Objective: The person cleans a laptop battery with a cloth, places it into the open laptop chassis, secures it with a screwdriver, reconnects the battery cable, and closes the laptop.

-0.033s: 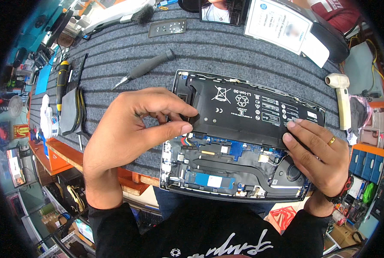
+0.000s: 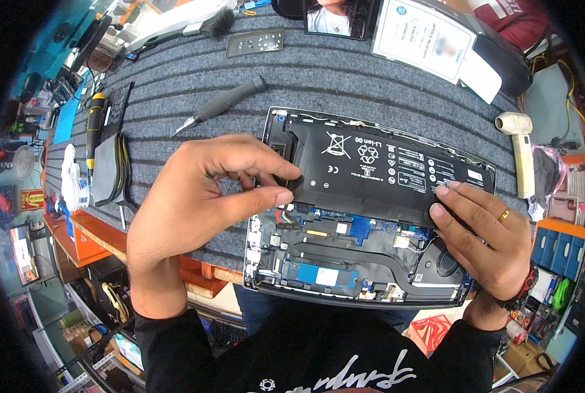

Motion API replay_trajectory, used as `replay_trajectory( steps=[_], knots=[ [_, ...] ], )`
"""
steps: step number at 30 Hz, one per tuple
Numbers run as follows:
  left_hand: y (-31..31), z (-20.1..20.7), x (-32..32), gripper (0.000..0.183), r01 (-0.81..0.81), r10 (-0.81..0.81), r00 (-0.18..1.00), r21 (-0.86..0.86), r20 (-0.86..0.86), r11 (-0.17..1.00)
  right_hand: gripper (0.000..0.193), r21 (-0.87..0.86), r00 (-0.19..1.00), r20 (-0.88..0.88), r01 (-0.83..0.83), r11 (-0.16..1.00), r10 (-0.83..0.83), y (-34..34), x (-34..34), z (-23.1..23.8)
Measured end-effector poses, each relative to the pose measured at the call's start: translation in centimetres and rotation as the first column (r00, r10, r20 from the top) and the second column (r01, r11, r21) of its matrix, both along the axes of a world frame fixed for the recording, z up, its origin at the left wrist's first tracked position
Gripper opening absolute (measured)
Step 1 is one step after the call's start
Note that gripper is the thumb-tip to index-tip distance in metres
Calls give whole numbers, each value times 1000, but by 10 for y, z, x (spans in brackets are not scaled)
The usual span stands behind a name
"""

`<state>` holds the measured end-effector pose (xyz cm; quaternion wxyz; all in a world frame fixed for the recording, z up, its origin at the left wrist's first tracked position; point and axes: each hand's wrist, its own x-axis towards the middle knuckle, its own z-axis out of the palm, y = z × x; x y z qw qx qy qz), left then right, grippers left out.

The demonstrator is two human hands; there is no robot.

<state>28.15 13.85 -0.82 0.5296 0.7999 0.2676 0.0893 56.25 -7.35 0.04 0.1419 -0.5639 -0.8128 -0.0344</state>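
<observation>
An opened laptop base [image 2: 256, 287] lies in front of me, its inner parts bare. Across its far half sits a long black battery [image 2: 351, 183] with white printing. My left hand [image 2: 240, 180] pinches the battery's left end between thumb and forefinger. Over the battery's right part, my right hand [image 2: 482, 232] lies with its fingers stretched out; its thumb is hidden. Coloured wires [image 2: 284, 217] show just below my left thumb. Nearer me are a blue circuit board [image 2: 361, 229], a blue storage stick [image 2: 318, 275], a dark heat pipe [image 2: 384, 259] and a round fan [image 2: 446, 263].
A grey-handled screwdriver [image 2: 230, 98] lies beyond the laptop on the ribbed grey mat [image 2: 318, 78]. Farther back is a small tray of screws [image 2: 256, 43]. A yellow-black screwdriver [image 2: 94, 128] is at left, a cream handheld tool [image 2: 520, 150] at right. Behind stands a framed certificate [image 2: 423, 42].
The battery has shifted very slightly under my hands. Both hands are almost where they were.
</observation>
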Motion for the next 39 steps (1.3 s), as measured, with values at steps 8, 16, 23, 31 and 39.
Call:
replay_trajectory(
  steps=[8,16,23,31,39],
  knots=[
    [1,-1,1,31,-26,25,999,-43,-35,999,38,-6,1000,7,19,1000,-19,2,-4,-3],
    [0,-3,-1,31,-62,62,998,-103,-7,993,40,6,999,-3,37,999,-37,0,-7,-6],
    [-2,-1,1,30,-60,57,997,-83,-45,995,39,37,999,-1,38,999,-38,-3,-7,-5],
    [1,-2,1,31,-97,94,995,-75,-41,992,33,101,999,-23,30,994,-28,-2,-3,-14],
    [0,-1,3,32,-95,91,994,-74,-59,993,36,90,1000,14,25,996,-26,-5,0,-14]
  ],
)
